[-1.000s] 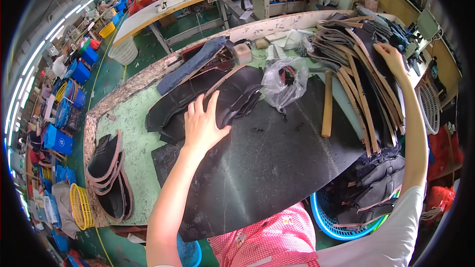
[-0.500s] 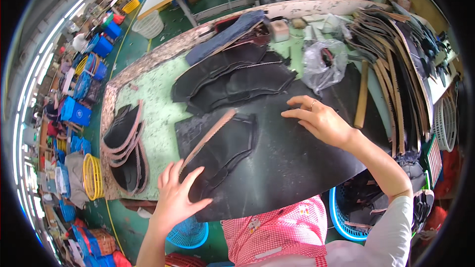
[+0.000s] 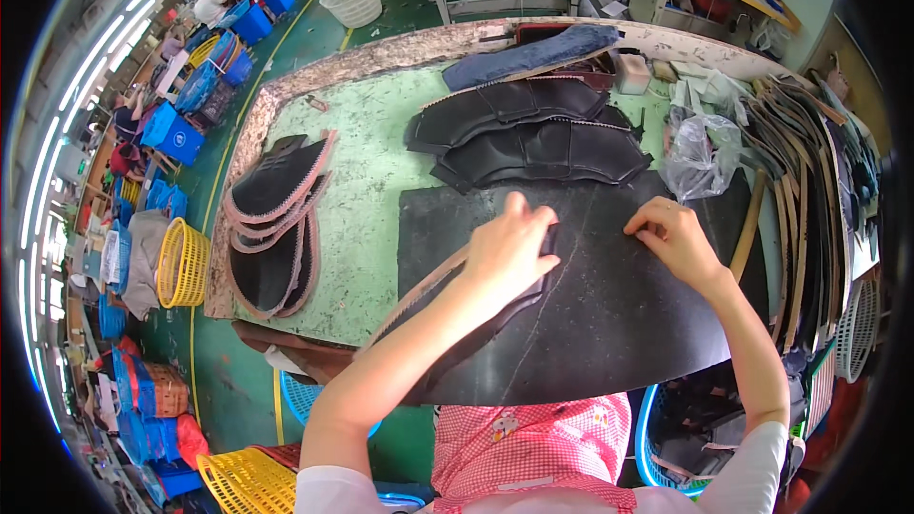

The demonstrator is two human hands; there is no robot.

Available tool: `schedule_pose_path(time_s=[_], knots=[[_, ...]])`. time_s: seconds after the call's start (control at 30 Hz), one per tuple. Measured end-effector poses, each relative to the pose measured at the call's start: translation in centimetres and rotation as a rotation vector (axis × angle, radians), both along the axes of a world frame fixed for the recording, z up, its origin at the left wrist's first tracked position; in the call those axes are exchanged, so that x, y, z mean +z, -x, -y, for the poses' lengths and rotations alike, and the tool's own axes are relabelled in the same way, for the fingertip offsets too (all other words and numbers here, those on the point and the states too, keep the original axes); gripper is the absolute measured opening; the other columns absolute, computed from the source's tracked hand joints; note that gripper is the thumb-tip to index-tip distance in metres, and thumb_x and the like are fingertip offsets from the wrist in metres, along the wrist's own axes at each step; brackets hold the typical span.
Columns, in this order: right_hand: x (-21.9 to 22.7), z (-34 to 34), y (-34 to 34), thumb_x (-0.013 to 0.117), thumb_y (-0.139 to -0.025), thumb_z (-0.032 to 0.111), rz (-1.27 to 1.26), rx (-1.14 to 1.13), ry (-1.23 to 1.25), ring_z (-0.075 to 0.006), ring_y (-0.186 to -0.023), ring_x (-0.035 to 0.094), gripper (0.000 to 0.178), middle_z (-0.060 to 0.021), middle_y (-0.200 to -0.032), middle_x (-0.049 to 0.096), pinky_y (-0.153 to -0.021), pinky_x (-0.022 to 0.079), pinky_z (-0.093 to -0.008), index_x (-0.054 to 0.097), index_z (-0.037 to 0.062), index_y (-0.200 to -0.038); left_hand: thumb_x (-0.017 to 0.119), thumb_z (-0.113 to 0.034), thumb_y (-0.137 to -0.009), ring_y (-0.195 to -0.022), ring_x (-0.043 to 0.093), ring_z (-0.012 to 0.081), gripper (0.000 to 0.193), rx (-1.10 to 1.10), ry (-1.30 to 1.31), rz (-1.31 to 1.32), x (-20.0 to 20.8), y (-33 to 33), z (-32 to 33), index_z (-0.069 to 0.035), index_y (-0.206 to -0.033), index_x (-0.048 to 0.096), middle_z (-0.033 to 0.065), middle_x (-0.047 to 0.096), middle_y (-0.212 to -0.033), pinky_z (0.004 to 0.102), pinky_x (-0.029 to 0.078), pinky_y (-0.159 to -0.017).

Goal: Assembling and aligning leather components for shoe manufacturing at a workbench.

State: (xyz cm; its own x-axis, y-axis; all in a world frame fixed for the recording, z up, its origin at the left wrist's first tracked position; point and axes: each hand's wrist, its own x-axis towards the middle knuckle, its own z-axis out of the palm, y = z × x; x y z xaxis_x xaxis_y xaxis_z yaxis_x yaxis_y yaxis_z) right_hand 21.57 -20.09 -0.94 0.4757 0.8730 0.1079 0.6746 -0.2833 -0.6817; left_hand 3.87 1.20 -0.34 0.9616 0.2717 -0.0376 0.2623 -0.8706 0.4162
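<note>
A dark curved shoe-upper piece with a pale pinkish strip along its edge (image 3: pixel 424 287) lies on the large black sheet (image 3: pixel 609 324) in front of me. My left hand (image 3: pixel 509 252) rests over the far end of that piece, thumb and fingers apart; the hand and forearm hide much of it. Farther right, my right hand (image 3: pixel 676 236) is held low over the sheet with its fingers curled and fingertips together. Whatever those fingertips may hold is too small to see. Beyond the hands, two black curved upper pieces (image 3: pixel 538 150) lie overlapping.
A stack of dark pieces with pink zigzag edges (image 3: pixel 286 214) lies at left on the green tabletop (image 3: pixel 371 219). Farther back are a dark blue padded piece (image 3: pixel 533 52) and a clear plastic bag (image 3: pixel 703 157). Long strips (image 3: pixel 795 190) and a wooden stick (image 3: pixel 749 228) line the right side.
My left hand has moved away from me and right, from the near end of the shoe-upper piece to its far end. My right hand's fingers have curled together. The view has shifted.
</note>
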Motion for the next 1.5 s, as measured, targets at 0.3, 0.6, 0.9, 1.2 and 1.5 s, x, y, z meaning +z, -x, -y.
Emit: schedule_pose_path(time_s=[0.3,0.6,0.9,1.2,1.5], knots=[[2.4,-1.6,-0.5,0.067,-0.084,-0.005,-0.143,0.007,0.009,-0.0117,-0.078,0.058,0.027,-0.0025,-0.102,0.066,-0.068,0.046,-0.0259,0.073,0.0067,-0.108,0.077,-0.025,-0.084,-0.083,0.07,0.0236,0.017,0.189,0.258,0.072,-0.5,2.2,-2.0,-0.016,-0.098,0.078,0.0077,0.066,-0.091,0.0336,0.054,-0.075],[1.3,-1.1,-1.1,0.073,-0.083,0.001,-0.047,0.247,0.076,-0.0228,-0.084,0.065,0.023,-0.0079,-0.096,0.067,-0.074,0.052,-0.0322,0.073,0.0059,-0.106,0.075,-0.019,-0.087,-0.055,0.065,0.0158,0.012,0.131,0.323,0.14,-1.4,1.6,-1.1,-0.01,-0.095,0.076,0.0043,0.067,-0.083,0.0301,0.05,-0.058],[-1.0,-5.0,3.4,0.062,-0.1,0.019,-0.7,-0.052,-0.052,-0.0052,-0.066,0.06,0.024,-0.0015,-0.083,0.068,-0.06,0.052,-0.0216,0.073,-0.0023,-0.103,0.074,-0.016,-0.091,-0.052,0.058,0.0051,0.014,0.17,0.733,0.127,-2.1,2.1,-2.0,-0.002,-0.095,0.074,0.0011,0.072,-0.08,0.022,0.043,-0.05],[-0.4,-7.7,5.1,0.068,-0.096,0.02,-0.675,-0.059,0.058,-0.0061,-0.06,0.059,0.023,-0.0025,-0.073,0.067,-0.054,0.051,-0.0227,0.074,-0.0021,-0.099,0.072,-0.023,-0.092,-0.052,0.066,0.013,0.017,0.158,0.69,0.164,-2.0,2.2,-1.5,-0.007,-0.095,0.073,0.004,0.073,-0.076,0.0277,0.049,-0.053],[0.3,-7.9,5.6,0.072,-0.09,0.021,-0.404,0.008,0.111,-0.0147,-0.065,0.065,0.021,-0.0086,-0.075,0.07,-0.061,0.052,-0.0305,0.075,0.0012,-0.096,0.072,-0.013,-0.091,-0.05,0.06,0.0084,0.012,0.187,0.658,0.212,-1.9,2.2,-1.5,-0.002,-0.096,0.072,0.0048,0.071,-0.077,0.0254,0.045,-0.049]])
